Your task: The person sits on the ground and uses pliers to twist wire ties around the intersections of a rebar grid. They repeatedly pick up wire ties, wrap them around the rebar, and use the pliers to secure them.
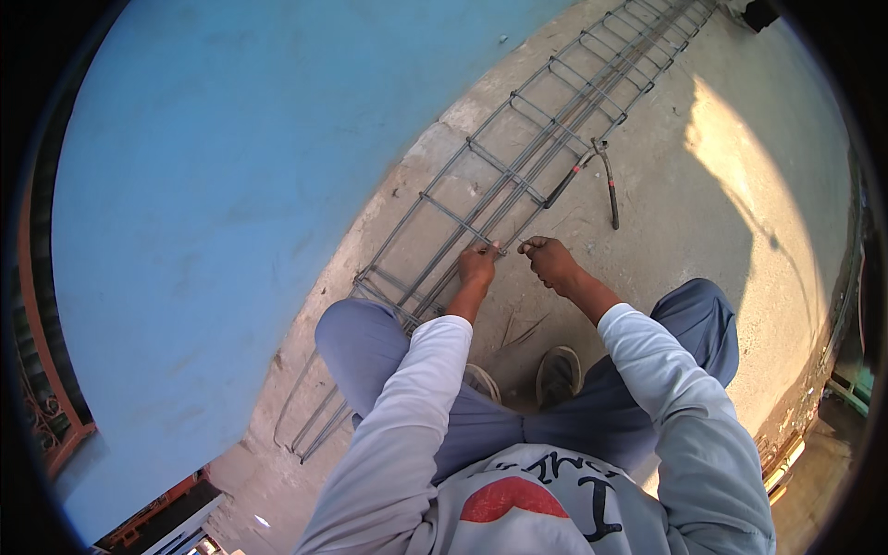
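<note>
A long steel rebar cage (pixel 453 217) lies diagonally across the concrete, running up to the top right. My left hand (pixel 476 265) has its fingers closed on a bar at a crosspiece of the cage. Just to its right, my right hand (pixel 549 264) is pinched on what looks like a thin wire beside the same joint. Long-handled pliers (pixel 611 199), dark with red bands, rest with their jaws on the cage's right edge, beyond my right hand, one handle reaching onto the ground.
A blue wall (pixel 213 185) borders the left side. My bent knees (pixel 698 324) flank my arms, with my shoes (pixel 560 375) below. Thin loose pieces (pixel 518 331) lie on the concrete floor (pixel 703 231). Pipes and debris (pixel 786 453) line the right edge.
</note>
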A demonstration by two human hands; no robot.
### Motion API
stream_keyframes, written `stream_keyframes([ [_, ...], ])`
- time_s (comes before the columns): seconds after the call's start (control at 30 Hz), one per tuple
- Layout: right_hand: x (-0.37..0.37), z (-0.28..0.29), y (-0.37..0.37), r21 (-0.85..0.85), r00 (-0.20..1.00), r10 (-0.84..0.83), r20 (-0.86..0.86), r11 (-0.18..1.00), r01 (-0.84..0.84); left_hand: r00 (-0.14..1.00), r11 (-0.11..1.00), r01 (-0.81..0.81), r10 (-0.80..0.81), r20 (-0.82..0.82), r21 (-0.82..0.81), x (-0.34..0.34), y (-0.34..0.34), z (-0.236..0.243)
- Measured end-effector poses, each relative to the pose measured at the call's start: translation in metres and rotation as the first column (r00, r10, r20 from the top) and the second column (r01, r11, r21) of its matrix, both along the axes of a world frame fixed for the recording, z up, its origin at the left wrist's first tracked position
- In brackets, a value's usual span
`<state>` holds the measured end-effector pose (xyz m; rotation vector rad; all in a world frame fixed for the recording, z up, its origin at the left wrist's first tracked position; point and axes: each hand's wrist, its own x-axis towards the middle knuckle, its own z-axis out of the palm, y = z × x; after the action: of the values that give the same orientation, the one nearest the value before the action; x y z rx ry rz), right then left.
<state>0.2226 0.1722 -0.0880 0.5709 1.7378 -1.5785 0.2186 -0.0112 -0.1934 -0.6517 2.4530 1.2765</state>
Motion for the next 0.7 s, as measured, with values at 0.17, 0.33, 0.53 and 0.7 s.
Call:
stream_keyframes([
  [0.17, 0.028, -0.031, -0.007, 0.054, 0.99, -0.138, 0.012, 0.989, 0.137, 0.995, 0.997, 0.056, -0.052, 0.085, -0.049, 0.007, 0.018, 0.023],
  [0.33, 0.042, -0.074, -0.028, 0.087, 0.962, -0.269, -0.056, 0.958, 0.273, 0.991, 0.992, 0.12, -0.117, 0.057, -0.048, 0.007, 0.0, 0.017],
  [0.53, 0.056, -0.138, -0.05, 0.164, 0.898, -0.407, -0.166, 0.887, 0.432, 0.993, 0.995, 0.101, -0.102, 0.06, 0.02, 0.002, 0.005, 0.011],
  [0.7, 0.042, -0.141, -0.054, -0.081, 0.885, -0.435, -0.168, 0.9, 0.428, 0.994, 0.98, 0.009, -0.03, 0.103, 0.2, 0.001, 0.005, 0.018],
])
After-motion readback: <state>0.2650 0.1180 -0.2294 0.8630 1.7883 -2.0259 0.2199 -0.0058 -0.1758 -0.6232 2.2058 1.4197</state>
